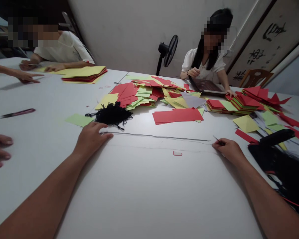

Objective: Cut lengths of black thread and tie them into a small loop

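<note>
My left hand (91, 139) rests on the white table (139, 179) just below a tangled heap of black thread (112, 114). A thin dark thread (154, 136) runs from its fingertips across the tabletop towards my right hand (226, 149). Those right fingers pinch a short dark needle (218, 140), though the thread's join to it is too fine to see. A fainter dark line (161, 148) lies just below the thread. A small red-edged paper scrap (177, 153) lies between my hands.
Loose piles of red, yellow and green paper (149, 93) fill the table's far middle, with more stacks at right. A pink-handled craft knife (18, 113) lies at left. Co-workers' hands work at the left and far side. A black bag (276, 166) sits at lower right.
</note>
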{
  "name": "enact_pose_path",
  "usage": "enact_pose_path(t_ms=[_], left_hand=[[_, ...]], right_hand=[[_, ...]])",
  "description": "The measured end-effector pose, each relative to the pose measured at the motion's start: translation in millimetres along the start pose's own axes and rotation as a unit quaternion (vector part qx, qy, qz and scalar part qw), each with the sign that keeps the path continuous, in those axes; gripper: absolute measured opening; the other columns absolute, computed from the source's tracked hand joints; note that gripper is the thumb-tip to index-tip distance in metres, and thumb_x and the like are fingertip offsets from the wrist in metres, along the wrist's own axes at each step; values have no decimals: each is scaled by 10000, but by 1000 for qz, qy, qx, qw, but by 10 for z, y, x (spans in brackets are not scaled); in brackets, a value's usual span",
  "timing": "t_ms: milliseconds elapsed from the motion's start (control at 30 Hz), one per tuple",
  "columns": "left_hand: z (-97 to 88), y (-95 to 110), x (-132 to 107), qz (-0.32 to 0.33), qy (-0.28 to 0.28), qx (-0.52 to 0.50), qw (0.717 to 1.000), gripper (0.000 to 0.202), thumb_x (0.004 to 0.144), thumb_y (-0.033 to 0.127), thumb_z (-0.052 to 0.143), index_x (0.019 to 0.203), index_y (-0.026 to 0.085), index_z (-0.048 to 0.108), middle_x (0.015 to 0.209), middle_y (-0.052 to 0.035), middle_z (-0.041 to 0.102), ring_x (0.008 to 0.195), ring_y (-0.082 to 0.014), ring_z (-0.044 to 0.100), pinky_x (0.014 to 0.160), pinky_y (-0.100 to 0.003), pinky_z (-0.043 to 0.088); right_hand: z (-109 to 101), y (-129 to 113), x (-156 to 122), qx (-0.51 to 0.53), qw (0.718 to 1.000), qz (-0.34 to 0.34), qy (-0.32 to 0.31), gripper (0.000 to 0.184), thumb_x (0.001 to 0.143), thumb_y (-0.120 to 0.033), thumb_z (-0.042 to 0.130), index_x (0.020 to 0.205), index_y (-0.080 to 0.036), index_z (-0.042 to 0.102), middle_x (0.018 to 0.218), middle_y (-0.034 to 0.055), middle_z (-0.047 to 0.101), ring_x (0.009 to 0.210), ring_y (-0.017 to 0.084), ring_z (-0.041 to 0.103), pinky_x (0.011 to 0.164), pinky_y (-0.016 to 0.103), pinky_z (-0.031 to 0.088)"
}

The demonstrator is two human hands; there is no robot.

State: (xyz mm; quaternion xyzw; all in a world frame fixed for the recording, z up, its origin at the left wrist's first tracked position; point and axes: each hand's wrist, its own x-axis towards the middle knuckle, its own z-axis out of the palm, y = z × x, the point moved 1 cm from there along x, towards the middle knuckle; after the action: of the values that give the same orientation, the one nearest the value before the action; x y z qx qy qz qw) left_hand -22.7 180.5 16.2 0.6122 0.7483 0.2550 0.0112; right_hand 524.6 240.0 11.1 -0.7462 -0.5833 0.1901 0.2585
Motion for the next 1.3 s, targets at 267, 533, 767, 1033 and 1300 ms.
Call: enact_pose_path(t_ms=[267,533,767,1033,1300], left_hand=[[10,-28,2,-10,-14,9,1000,412,796,499,564,1095,232,662,1145,-154,644,1145,-378,588,1009,-503,466],[51,-42,-5,33,58,-10,998,316,815,442,613,1064,259,680,1113,-136,662,1095,-356,612,987,-493,478],[64,-63,-18,54,97,-6,994,282,829,404,626,1038,230,699,1060,-124,666,1026,-327,626,965,-476,485],[4,186,-144,106,156,-22,982,241,893,381,601,1027,210,706,1053,-104,675,1015,-280,633,904,-404,504],[223,1084,-300,234,-102,-194,947,201,874,278,617,1044,229,711,1049,-52,708,721,-140,616,678,-283,515]], right_hand=[[-68,62,52,15,997,-14,73,300,617,-534,641,636,-235,627,611,40,627,611,198,524,577,341,391],[-224,458,-241,9,998,-46,-51,389,558,-544,726,784,-228,728,715,42,650,636,201,571,586,339,438],[-96,518,-272,-50,981,-168,-84,288,755,-522,575,663,-249,598,759,42,632,675,197,554,643,341,448],[219,-69,-594,-56,976,-188,-91,112,753,-343,523,735,-262,598,718,18,620,675,202,569,638,345,443],[348,-534,-670,24,970,-223,-93,86,659,-321,560,688,-250,598,674,9,620,633,174,536,606,298,406]])
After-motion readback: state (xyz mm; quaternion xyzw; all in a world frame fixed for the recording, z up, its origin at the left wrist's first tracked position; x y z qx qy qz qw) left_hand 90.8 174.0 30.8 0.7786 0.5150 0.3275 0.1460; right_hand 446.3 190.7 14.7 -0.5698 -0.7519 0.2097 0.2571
